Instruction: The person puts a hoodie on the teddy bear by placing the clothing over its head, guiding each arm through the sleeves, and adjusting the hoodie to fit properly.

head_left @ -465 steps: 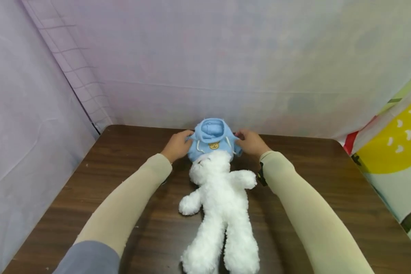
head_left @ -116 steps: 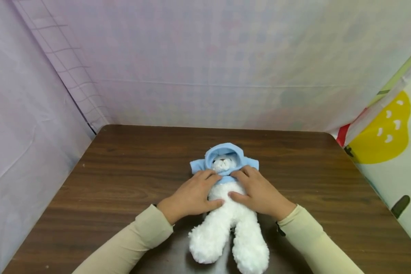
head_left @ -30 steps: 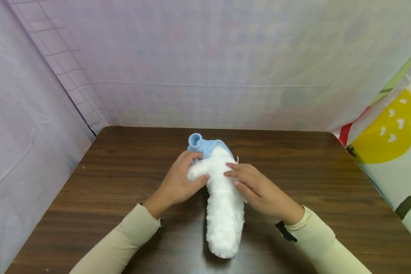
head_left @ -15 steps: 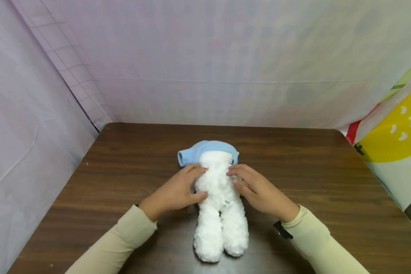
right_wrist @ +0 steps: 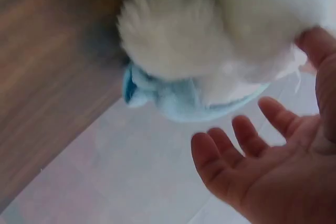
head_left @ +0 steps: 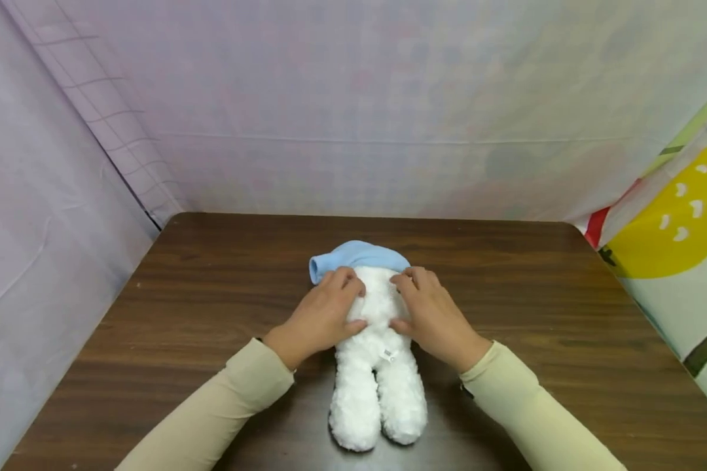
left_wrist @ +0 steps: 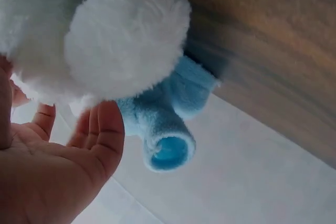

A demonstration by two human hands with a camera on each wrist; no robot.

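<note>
A white plush toy (head_left: 377,340) lies back side up in the head view, legs toward me, a small tag (head_left: 387,355) low on its back. Its head end is covered by a light blue hoodie (head_left: 359,254), one sleeve sticking out left. My left hand (head_left: 319,314) rests along the toy's left side, fingers spread and gently bent, thumb on the fur. On the other side my right hand (head_left: 436,317) mirrors it, fingertips near the hoodie's lower edge. Both wrist views show loose fingers beside the fur; the left one also shows the hollow sleeve end (left_wrist: 170,153).
The brown wooden table (head_left: 224,288) extends around the toy on every side. A pale curtain (head_left: 359,111) hangs behind its far edge, and another pale cloth (head_left: 53,216) is at the left. At the right is a cloth with a yellow print (head_left: 671,229).
The toy, first face up with the hoodie held beyond its head, then got the hoodie over its head and was rolled over onto its front. Both hands have since moved slightly up its back.
</note>
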